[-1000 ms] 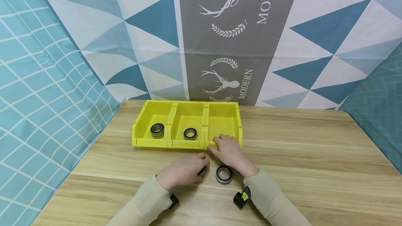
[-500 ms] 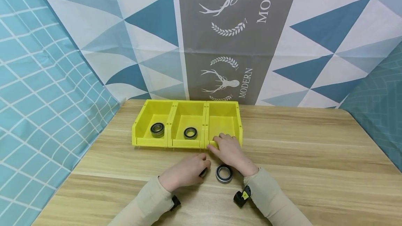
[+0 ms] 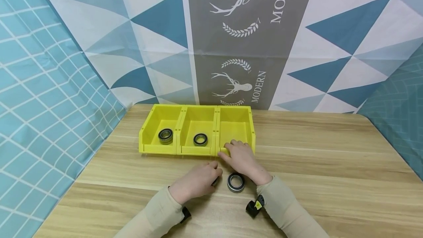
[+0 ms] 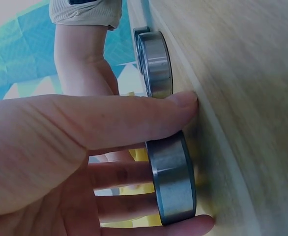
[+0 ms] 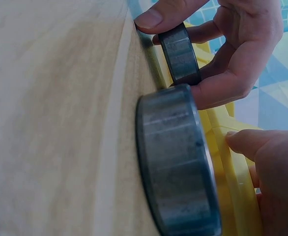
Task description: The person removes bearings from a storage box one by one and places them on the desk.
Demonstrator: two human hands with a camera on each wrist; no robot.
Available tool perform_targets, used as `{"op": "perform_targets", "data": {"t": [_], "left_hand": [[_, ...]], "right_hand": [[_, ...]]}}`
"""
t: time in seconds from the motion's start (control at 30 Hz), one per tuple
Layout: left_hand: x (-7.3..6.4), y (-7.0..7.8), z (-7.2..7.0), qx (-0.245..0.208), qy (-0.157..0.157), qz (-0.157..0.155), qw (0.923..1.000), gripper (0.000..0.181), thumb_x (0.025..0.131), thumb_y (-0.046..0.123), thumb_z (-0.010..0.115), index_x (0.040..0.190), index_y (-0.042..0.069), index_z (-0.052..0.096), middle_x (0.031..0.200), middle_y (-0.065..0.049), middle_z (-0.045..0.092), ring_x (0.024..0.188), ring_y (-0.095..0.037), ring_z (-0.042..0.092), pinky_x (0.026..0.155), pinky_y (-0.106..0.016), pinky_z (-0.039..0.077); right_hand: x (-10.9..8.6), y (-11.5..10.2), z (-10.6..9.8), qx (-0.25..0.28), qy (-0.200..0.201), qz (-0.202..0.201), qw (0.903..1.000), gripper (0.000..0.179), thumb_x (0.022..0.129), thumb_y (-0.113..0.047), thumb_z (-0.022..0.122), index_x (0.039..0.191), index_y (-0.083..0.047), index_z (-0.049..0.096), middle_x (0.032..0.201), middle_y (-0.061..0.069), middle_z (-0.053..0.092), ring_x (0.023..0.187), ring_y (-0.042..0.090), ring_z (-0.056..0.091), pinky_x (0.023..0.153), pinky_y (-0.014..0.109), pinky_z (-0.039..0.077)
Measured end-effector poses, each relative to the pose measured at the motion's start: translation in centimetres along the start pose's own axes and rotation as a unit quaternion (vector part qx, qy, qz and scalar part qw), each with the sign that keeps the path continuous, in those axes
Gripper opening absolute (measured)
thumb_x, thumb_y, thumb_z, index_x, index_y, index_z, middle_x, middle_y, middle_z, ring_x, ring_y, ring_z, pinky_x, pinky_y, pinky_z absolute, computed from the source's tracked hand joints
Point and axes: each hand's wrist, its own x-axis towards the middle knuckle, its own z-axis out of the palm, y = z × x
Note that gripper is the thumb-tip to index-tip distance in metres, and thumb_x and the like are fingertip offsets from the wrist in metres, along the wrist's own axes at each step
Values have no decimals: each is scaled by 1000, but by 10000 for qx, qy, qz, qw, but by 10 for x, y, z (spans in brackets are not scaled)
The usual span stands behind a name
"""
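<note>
My left hand [image 3: 195, 183] holds a ball bearing [image 4: 172, 177] on edge close over the table, thumb on the near side and fingers on the far side. In the head view only a dark sliver of that bearing shows past the fingers. My right hand [image 3: 242, 161] grips the front lip of the right-hand yellow bin [image 3: 235, 115], fingers over the edge and thumb outside. Between the two hands a larger bearing [image 3: 229, 184] lies flat on the table; the right wrist view shows its steel outer side close up.
Two more yellow bins adjoin on the left in one row. The middle bin [image 3: 199, 111] contains one bearing [image 3: 195, 140], and the left bin [image 3: 165, 111] contains stacked bearings [image 3: 166, 142]. Patterned cloth [image 3: 238, 47] hangs behind the wooden table [image 3: 314, 150].
My left hand has shifted slightly to the right with its bearing, which is now more covered by the fingers. The right hand has stayed on the bin's lip.
</note>
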Motion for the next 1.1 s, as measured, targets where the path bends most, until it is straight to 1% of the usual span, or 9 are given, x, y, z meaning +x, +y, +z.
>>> {"op": "perform_targets", "data": {"t": [0.07, 0.2, 0.3, 0.37, 0.47, 0.73, 0.9, 1.1], "left_hand": [[0, 1, 0, 77, 3, -8, 10000, 29, 68, 22, 77, 92, 12, 63, 89, -1, 55, 77, -13, 54, 72, -27, 47], [0, 2, 2, 50, -32, -152, 9999, 42, 70, 21, 76, 105, 6, 58, 100, -4, 57, 89, -18, 56, 76, -30, 49], [0, 3, 2, 9, -40, -247, 9997, 47, 71, 21, 75, 111, 4, 55, 103, -5, 56, 92, -19, 56, 74, -31, 50], [0, 4, 3, 22, -44, -274, 9996, 46, 71, 21, 75, 109, 4, 56, 100, -5, 54, 88, -18, 55, 70, -30, 50], [0, 4, 3, 28, -55, -284, 9996, 43, 70, 20, 76, 106, 5, 57, 96, -4, 53, 84, -16, 54, 68, -29, 50], [0, 5, 2, 8, -13, -263, 9997, 39, 68, 19, 77, 100, 7, 59, 93, -3, 52, 82, -16, 53, 64, -29, 49], [-1, 6, 1, -59, -19, -290, 9996, 39, 67, 18, 78, 99, 8, 58, 94, -2, 52, 82, -16, 54, 63, -29, 49], [-1, 7, 0, -101, -32, -318, 9994, 38, 66, 18, 79, 97, 9, 58, 92, -1, 52, 82, -15, 53, 65, -29, 49]], "right_hand": [[0, 0, 0, 6, -10, -3, 10000, 44, 90, -47, 46, 106, -10, 62, 99, 7, 59, 91, 25, 54, 78, 41, 42], [0, 1, 1, -41, 29, -56, 10000, 45, 90, -48, 46, 107, -9, 62, 100, 8, 60, 93, 26, 55, 79, 42, 42], [0, 1, 1, -69, 66, -83, 9999, 45, 90, -48, 46, 108, -9, 62, 101, 8, 60, 94, 27, 55, 80, 42, 42], [0, 1, 1, -48, 66, -81, 9999, 45, 90, -48, 46, 108, -10, 62, 101, 8, 60, 94, 27, 55, 80, 42, 42], [0, 1, 1, -18, 33, -68, 10000, 45, 90, -48, 46, 109, -10, 62, 103, 8, 60, 95, 27, 55, 81, 43, 42], [0, 1, 0, 3, 67, -87, 9999, 44, 90, -47, 46, 108, -10, 62, 101, 8, 60, 93, 27, 55, 80, 42, 42], [0, 1, 0, -36, 86, -104, 9999, 43, 90, -48, 46, 105, -10, 62, 97, 6, 59, 90, 26, 55, 77, 41, 43], [0, 1, 1, -57, 100, -100, 9999, 44, 90, -48, 46, 105, -10, 62, 98, 7, 59, 90, 26, 55, 78, 42, 43]]}}
